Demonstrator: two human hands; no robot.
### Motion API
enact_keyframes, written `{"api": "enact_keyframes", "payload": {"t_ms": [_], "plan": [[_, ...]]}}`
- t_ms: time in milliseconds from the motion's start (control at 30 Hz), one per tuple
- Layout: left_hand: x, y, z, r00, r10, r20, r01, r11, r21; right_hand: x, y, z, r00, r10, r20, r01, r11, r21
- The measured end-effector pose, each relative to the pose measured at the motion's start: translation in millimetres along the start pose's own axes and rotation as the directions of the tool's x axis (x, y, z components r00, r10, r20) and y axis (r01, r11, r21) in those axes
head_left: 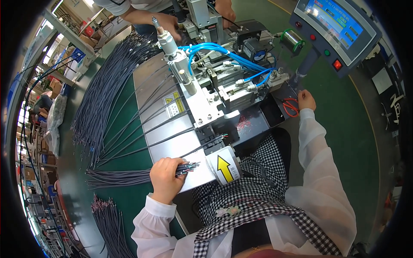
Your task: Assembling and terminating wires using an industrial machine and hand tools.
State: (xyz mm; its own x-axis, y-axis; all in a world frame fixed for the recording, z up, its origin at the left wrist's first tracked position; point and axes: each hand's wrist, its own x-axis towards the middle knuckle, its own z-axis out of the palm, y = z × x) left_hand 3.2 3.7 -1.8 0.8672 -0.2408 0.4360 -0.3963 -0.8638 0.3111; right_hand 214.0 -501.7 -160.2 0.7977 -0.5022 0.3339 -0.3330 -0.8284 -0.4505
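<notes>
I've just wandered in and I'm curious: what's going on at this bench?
A person wearing a checked apron has the left hand closed around a bundle of dark cables, near its colored wire ends. The right hand is at the red-handled scissors; whether it grips them is unclear. Several single cables lead to a metal machine, and a larger heap lies on the green bench. Across the machine, another person's hand is visible.

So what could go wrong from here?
The bundle in the left hand has coloured wire ends poking out, which could bend or tangle if knocked. The scissors close to the right hand might nick it. A co-worker's hand is near the machine, so a pinch seems possible if it moves.
</notes>
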Motion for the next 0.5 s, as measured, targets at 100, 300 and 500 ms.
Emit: {"api": "enact_keyframes", "payload": {"t_ms": [100, 300, 500], "plan": [[-0.3, 0.7, -0.2, 1.000, 0.007, 0.000, -0.007, 1.000, -0.003, -1.2, 2.2, 0.0, 1.000, 0.001, 0.011, -0.001, 1.000, -0.008], [-0.6, 6.8, -2.2, 0.999, -0.024, 0.033, 0.024, 1.000, -0.009, -4.9, 5.9, -0.1, 0.999, 0.004, -0.045, -0.003, 1.000, 0.023], [-1.3, 6.9, 0.7, 0.997, -0.030, 0.065, 0.031, 0.999, -0.010, -0.2, -1.4, 2.3, 1.000, 0.017, -0.005, -0.017, 1.000, 0.024]]}}
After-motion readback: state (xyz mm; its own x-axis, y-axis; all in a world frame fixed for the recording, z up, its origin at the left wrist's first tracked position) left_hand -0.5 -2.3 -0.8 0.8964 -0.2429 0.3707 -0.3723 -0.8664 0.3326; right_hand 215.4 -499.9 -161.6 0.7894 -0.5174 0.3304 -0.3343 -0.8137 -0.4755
